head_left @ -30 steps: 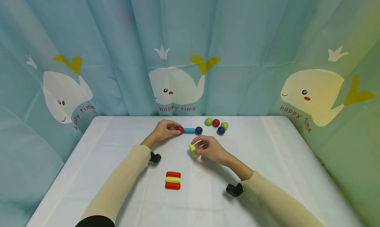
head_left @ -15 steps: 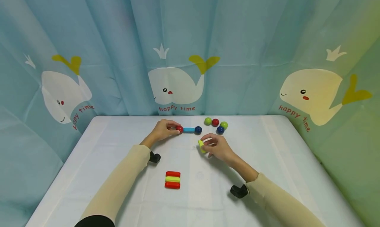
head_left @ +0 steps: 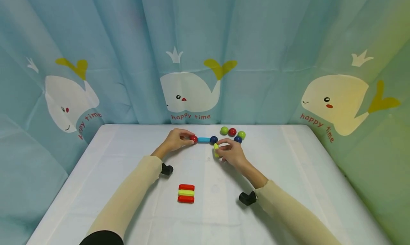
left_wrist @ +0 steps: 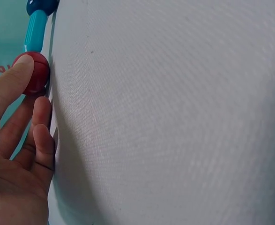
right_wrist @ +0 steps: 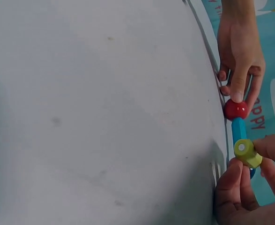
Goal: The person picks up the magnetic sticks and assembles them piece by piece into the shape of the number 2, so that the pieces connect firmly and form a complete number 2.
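My left hand (head_left: 175, 140) pinches a red ball (left_wrist: 40, 75) between thumb and fingers, on the table toward its far edge. A light blue rod (head_left: 203, 140) runs from that ball to a dark blue ball (head_left: 214, 140), the three in one line. In my right hand (head_left: 232, 153) a yellow-green rod (head_left: 216, 150) is pinched, its far end right at the near side of the dark blue ball. The right wrist view shows a pale dot on the end face of this rod (right_wrist: 241, 147), which partly hides the dark blue ball behind it.
Behind my right hand lie two green balls (head_left: 224, 130), a red ball (head_left: 232, 132) and another dark blue ball (head_left: 238, 139). Nearer me, two red rods (head_left: 186, 199) lie either side of a yellow-green rod (head_left: 186, 193). A whale-print curtain (head_left: 262, 60) rises behind the table (head_left: 128, 138).
My right hand has carried the yellow-green rod first rightward, then away from me up to the dark blue ball, turning it more upright in view. The left hand keeps its hold.
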`<control>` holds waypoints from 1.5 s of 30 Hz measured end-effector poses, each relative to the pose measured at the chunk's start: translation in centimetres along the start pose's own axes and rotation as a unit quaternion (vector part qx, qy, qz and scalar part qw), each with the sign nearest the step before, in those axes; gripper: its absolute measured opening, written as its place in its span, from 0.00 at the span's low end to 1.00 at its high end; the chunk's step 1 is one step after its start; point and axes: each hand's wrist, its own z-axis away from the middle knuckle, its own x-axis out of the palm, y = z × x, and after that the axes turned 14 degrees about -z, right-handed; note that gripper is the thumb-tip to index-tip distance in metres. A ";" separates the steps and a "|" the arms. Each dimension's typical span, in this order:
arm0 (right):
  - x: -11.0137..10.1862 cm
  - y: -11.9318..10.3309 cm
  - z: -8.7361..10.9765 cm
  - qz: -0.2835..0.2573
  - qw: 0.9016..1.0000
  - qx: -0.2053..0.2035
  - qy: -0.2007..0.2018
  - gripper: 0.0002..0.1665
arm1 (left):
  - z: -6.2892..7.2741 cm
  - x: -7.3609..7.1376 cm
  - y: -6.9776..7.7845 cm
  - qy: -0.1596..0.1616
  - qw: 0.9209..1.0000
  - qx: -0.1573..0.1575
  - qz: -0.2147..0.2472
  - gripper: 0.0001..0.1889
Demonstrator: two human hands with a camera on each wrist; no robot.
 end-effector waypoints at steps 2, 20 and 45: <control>0.1 0.0 -0.2 -0.003 1.000 0.002 0.006 0.18 | -0.1 0.1 0.0 0.000 1.000 -0.002 0.000 0.18; 0.3 -0.3 -1.7 0.028 0.999 0.029 0.023 0.17 | -0.1 -0.2 0.4 -0.002 1.000 -0.001 -0.002 0.19; 0.9 -0.3 -2.1 0.057 0.998 0.027 0.012 0.14 | -0.2 -0.6 0.3 -0.006 1.000 0.022 -0.012 0.17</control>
